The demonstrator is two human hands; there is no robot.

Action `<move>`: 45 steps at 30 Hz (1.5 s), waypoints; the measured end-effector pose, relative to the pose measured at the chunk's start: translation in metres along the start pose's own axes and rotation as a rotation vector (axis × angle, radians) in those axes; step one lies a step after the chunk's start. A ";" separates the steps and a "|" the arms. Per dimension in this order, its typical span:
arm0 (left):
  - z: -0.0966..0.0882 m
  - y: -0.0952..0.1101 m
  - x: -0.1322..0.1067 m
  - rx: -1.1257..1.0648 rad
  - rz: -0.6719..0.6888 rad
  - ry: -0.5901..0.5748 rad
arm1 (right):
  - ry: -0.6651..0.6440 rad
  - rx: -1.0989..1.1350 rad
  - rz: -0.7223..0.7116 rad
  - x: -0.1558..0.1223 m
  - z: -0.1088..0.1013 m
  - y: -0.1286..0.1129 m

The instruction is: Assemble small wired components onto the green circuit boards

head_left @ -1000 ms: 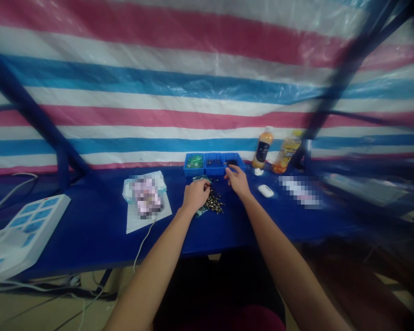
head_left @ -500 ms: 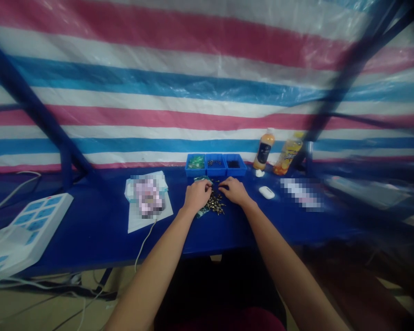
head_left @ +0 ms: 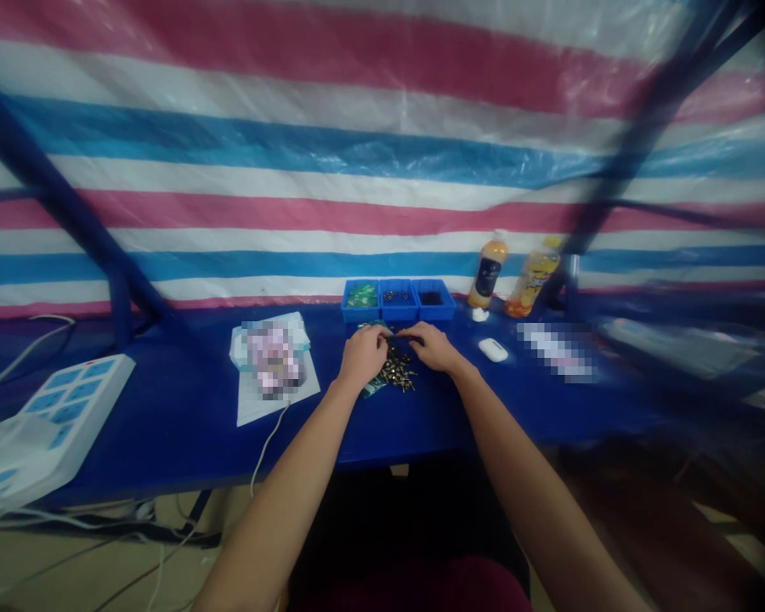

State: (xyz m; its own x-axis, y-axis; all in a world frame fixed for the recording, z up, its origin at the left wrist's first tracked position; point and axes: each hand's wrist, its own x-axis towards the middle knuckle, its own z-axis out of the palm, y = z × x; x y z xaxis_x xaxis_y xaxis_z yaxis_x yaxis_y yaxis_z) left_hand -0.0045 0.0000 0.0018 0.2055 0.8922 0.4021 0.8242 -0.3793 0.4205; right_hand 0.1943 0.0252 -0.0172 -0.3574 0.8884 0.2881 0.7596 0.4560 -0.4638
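My left hand (head_left: pixel 362 354) and my right hand (head_left: pixel 428 347) meet over a pile of small metal parts (head_left: pixel 397 372) on the blue table (head_left: pixel 166 416). Both hands are curled, fingertips pinched toward each other just above the pile. What they pinch is too small to make out. A few green parts (head_left: pixel 375 389) lie under my left hand. Behind the pile stand three small blue bins (head_left: pixel 398 300): the left one holds green parts, the middle one metal parts, the right one dark parts.
Two orange drink bottles (head_left: pixel 488 270) stand at the back right, with a white oval object (head_left: pixel 492 349) before them. Papers (head_left: pixel 273 365) lie left of the pile. A white power strip (head_left: pixel 35 425) sits at the far left edge. A striped tarp hangs behind the table.
My right hand drew back from the right blue bin to the pile and closed in on my left hand. The left hand stayed over the pile.
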 end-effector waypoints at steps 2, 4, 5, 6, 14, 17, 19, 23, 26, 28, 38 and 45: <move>0.000 0.000 0.000 -0.006 0.004 0.015 | -0.031 0.019 -0.043 0.000 -0.001 -0.001; 0.001 -0.001 0.000 -0.010 -0.001 0.016 | -0.060 0.026 -0.060 -0.001 -0.001 -0.002; 0.001 -0.001 0.000 -0.006 -0.008 0.018 | -0.072 0.028 -0.067 -0.002 -0.001 -0.004; 0.001 -0.002 0.000 0.005 -0.026 0.025 | -0.084 0.030 -0.075 -0.002 -0.001 -0.005; -0.001 -0.003 -0.003 0.129 -0.257 0.075 | -0.096 -0.024 -0.034 -0.003 -0.001 -0.008; 0.001 -0.002 -0.003 0.113 -0.241 0.039 | -0.090 -0.043 -0.030 -0.001 0.000 -0.007; 0.002 0.000 -0.003 0.106 -0.221 0.030 | -0.082 -0.050 -0.032 0.000 0.000 -0.008; 0.002 0.001 -0.004 0.108 -0.202 0.021 | -0.056 -0.035 -0.017 0.001 0.001 -0.008; 0.002 0.001 -0.003 0.109 -0.195 0.022 | -0.032 -0.003 -0.009 0.001 0.002 -0.008; 0.002 0.001 -0.003 0.106 -0.180 0.036 | -0.002 0.040 0.000 0.001 0.002 -0.008; -0.010 0.014 -0.001 -0.076 0.139 0.041 | 0.166 0.383 0.028 0.002 -0.005 -0.017; -0.005 0.009 0.000 -0.172 0.197 0.030 | 0.064 0.599 0.012 0.001 -0.008 -0.019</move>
State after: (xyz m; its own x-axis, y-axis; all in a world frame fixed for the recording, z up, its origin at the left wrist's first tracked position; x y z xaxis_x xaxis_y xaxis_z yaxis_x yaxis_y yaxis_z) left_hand 0.0003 -0.0043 0.0099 0.3355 0.7905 0.5125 0.6672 -0.5834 0.4631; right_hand 0.1835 0.0172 -0.0012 -0.3032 0.8974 0.3205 0.3185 0.4125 -0.8535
